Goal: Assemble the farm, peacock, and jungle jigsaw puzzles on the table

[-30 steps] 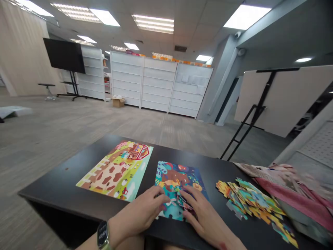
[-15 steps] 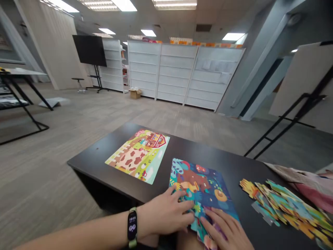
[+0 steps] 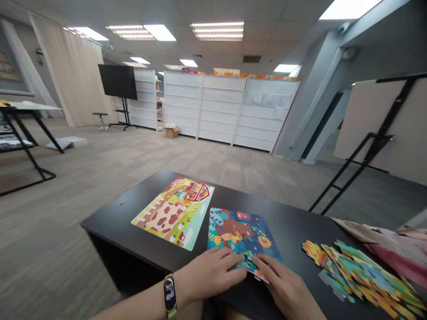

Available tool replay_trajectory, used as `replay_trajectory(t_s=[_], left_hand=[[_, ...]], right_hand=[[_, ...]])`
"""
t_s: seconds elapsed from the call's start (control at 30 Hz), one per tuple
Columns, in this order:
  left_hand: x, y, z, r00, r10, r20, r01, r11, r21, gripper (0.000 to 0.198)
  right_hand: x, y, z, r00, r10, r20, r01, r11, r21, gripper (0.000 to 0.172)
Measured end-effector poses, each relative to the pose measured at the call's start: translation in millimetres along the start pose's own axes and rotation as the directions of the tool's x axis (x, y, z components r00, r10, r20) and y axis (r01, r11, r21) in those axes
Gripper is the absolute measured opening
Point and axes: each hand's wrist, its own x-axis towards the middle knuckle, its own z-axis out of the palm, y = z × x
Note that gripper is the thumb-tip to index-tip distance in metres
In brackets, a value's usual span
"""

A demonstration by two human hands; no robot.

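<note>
A bear-scene jigsaw puzzle [image 3: 233,226] in dark blue, teal and brown lies on the black table, its near edge uneven with knobs. My left hand [image 3: 213,272], a wristband on its wrist, holds the near left part of it, fingers curled on top and thumb at the edge. My right hand [image 3: 283,282] grips the near right part with bent fingers. Between my fingertips sit small teal puzzle pieces [image 3: 247,262]; whether they are fully joined I cannot tell. Up and left lies a farm puzzle [image 3: 170,213] with a spotted cow and a red barn.
On the right is a heap of loose puzzle pieces [image 3: 363,275], with pink and beige cloth [image 3: 376,238] behind it. The black table [image 3: 133,222] ends just left of the farm puzzle. Beyond stand an easel-like board [image 3: 370,151], white shelves [image 3: 220,109] and a screen [image 3: 117,82].
The view has tilted up a little. Both hands stay at the puzzle's near edge; my right hand has drawn back from over the pieces, uncovering more of them.
</note>
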Motion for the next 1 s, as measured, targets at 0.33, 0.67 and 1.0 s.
replay_trajectory(t_s=[0.33,0.67,1.0], left_hand=[[22.8,-24.0,-23.4,0.993,0.12,0.0,-0.118,0.974,-0.196,0.042],[17.6,-42.4,16.1,0.989,-0.144,0.04,0.148,0.974,-0.171,0.016],[25.9,-29.4,10.2,0.985,-0.161,-0.069,0.121,0.912,-0.392,0.034]], right_hand=[[-16.7,5.9,7.9,0.978,0.185,0.102,-0.203,0.954,0.22,0.044],[17.1,42.3,3.0,0.894,0.4,0.203,-0.423,0.902,0.083,0.037],[59.1,7.0,15.3,0.973,0.053,0.225,-0.067,0.996,0.054,0.034]])
